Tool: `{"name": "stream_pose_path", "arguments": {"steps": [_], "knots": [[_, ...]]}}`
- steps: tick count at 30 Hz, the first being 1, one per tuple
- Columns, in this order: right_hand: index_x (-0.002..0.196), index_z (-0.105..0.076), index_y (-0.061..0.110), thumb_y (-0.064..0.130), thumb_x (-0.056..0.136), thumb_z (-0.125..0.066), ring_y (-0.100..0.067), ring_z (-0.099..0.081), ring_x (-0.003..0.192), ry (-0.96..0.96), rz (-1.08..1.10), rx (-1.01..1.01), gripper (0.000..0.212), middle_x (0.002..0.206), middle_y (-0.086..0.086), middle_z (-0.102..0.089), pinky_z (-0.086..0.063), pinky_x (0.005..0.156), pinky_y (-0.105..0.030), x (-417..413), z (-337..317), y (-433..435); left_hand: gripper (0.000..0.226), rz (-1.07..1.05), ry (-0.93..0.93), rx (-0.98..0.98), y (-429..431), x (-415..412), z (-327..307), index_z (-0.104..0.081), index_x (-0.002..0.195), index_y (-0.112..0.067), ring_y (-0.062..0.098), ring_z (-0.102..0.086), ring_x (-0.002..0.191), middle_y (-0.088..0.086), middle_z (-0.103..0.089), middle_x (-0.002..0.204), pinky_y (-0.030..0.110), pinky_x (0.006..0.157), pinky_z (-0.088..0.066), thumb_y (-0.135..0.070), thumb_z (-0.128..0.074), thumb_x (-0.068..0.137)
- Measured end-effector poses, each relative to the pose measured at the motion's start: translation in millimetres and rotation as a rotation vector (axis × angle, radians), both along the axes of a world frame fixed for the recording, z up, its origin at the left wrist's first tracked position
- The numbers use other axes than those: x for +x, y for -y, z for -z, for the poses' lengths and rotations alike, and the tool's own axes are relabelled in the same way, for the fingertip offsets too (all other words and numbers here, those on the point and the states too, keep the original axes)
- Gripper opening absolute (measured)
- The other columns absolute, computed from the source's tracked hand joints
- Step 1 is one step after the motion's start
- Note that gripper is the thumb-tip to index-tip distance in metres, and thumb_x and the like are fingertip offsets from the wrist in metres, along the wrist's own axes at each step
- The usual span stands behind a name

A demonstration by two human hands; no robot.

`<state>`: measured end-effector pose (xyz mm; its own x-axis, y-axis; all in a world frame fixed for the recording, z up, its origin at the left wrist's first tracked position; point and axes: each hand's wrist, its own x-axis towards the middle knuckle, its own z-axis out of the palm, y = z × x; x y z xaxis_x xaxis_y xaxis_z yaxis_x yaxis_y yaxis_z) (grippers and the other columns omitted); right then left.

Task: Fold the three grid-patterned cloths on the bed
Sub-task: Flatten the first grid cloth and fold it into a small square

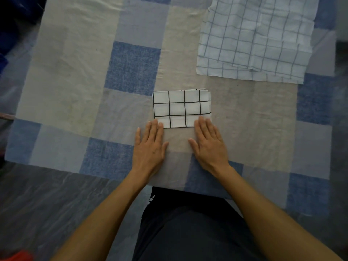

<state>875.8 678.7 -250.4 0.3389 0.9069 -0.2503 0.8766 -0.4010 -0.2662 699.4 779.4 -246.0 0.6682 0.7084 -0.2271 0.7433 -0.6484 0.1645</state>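
The left hand [149,146] and right hand [209,146] lie flat, fingertips on the near edge of the folded cloth [180,108]. A blue-grid cloth [254,38], well apart, runs off the top; its layers are unclear.

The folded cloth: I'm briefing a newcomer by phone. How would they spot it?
On the patchwork bed cover, look mid-bed, just beyond the left hand and right hand. The small folded cloth there has bold black grid lines; the larger cloths far right lie spread, with faint blue lines.

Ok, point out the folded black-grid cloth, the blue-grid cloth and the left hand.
folded black-grid cloth [178,108]: head view, top face centre.
blue-grid cloth [248,36]: head view, middle.
left hand [148,146]: head view, its back.
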Motion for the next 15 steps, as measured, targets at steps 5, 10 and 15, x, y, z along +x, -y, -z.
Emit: {"name": "stream_pose_path", "arguments": {"steps": [5,10,15], "knots": [[0.149,-0.015,0.012,0.049,0.097,-0.015,-0.017,-0.002,0.145,-0.003,0.026,0.018,0.064,0.157,-0.005,-0.011,0.004,0.118,-0.031,3,-1,3,0.029,0.035,0.157,0.126,-28,9,-3,-0.057,0.109,-0.010,0.033,-0.051,0.104,0.014,-0.058,0.107,0.050,0.105,-0.028,-0.028,-0.043,0.091],[0.146,-0.029,0.009,0.044,0.097,-0.023,-0.022,-0.014,0.144,-0.035,0.103,0.082,0.060,0.154,-0.008,-0.025,-0.008,0.118,-0.037,-3,-1,-2,0.006,0.306,0.315,0.296,-58,9,4,-0.060,0.082,-0.009,0.032,-0.054,0.080,0.013,-0.059,0.085,0.043,0.088,-0.039,-0.008,-0.058,0.087],[0.144,-0.034,0.007,0.037,0.094,-0.036,-0.027,-0.021,0.143,-0.011,0.108,0.109,0.058,0.152,-0.012,-0.030,-0.012,0.117,-0.043,-5,-7,-5,0.011,0.397,0.392,0.347,-67,13,-3,-0.061,0.082,-0.007,0.031,-0.055,0.080,0.012,-0.061,0.087,0.040,0.081,-0.040,-0.011,-0.056,0.091]]}}
